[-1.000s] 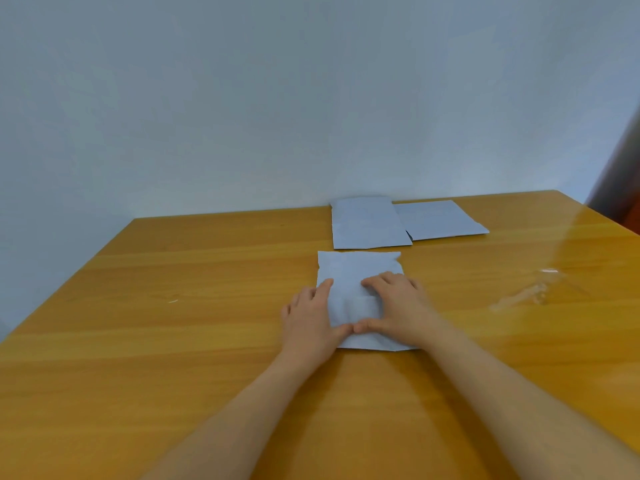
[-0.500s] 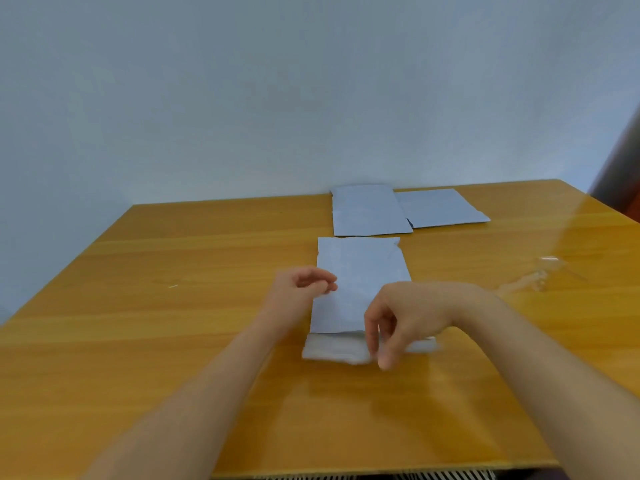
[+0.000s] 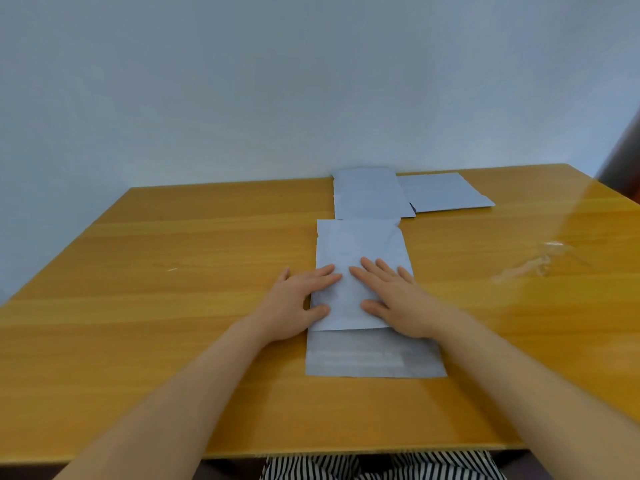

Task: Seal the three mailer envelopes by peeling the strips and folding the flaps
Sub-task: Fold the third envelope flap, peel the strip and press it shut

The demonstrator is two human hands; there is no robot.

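Envelope [image 3: 360, 251] under both flat hands

Both bare forearms come in from the bottom corners and angle toward each other near the middle; the left hand [image 3: 294, 303] lies palm down with fingers straight and spread a bit, thumb pointing inward; the right hand [image 3: 393, 297] is the same, flat and palm down, fingers fanned forward. The fingertips of the two hands sit close together, nearly touching; neither hand curls around anything.
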